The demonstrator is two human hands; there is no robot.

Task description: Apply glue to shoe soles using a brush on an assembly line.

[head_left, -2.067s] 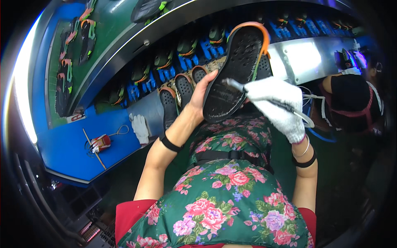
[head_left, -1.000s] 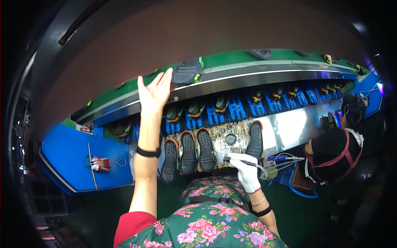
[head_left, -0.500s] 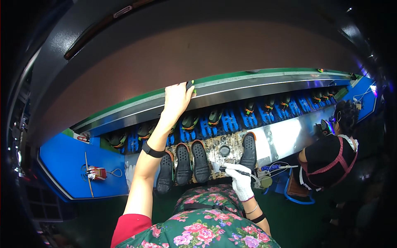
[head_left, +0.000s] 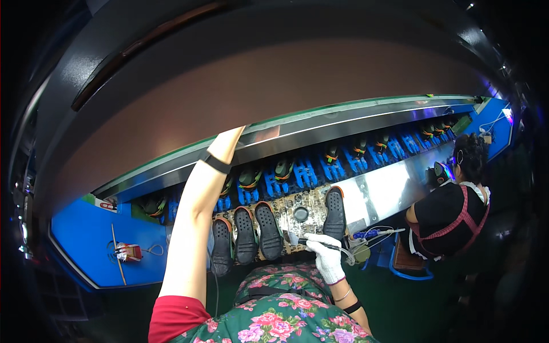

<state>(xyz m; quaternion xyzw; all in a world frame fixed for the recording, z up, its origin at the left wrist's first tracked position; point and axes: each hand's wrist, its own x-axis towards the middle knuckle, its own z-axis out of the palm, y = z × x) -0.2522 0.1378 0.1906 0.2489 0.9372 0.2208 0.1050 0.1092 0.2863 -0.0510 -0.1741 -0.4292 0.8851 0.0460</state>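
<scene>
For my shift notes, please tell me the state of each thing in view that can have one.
Left hand: hidden behind the dark panel.
Right hand: gloved, closed around the brush.
Brush: held, tip pointing left.
Three soles: lying side by side, holes up.
Lone sole: set apart, holes up.
Round black dish: on the bench, contents unclear.

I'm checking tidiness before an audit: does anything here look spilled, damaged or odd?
The mottled bench patch around the black soles looks odd: blotchy beside the smooth metal sheet. I can't tell whether that's residue or wear.
</scene>
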